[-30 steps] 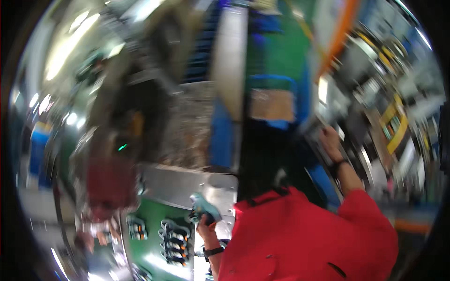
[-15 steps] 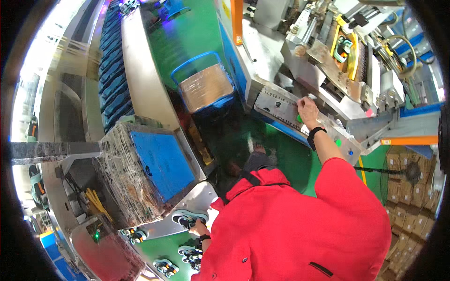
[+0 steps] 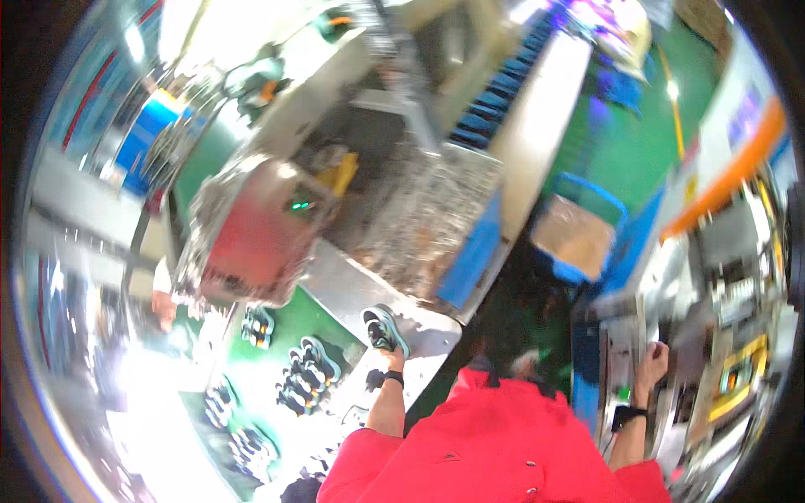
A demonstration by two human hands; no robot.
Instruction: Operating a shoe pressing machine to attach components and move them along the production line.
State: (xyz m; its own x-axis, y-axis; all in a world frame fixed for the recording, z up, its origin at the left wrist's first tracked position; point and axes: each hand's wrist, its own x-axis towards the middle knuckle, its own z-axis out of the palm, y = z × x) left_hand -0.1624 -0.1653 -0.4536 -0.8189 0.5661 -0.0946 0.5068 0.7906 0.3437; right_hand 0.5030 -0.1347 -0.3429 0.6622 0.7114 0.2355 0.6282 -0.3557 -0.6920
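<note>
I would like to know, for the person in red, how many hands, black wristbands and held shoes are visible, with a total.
Hands: 2 (left hand, right hand)
Black wristbands: 2
Held shoe: 1
Total: 5

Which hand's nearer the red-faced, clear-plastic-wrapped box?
Left. The left hand, holding a pale-edged black shoe, is below and right of the box; the right hand is much farther right, by a grey metal panel.
</note>
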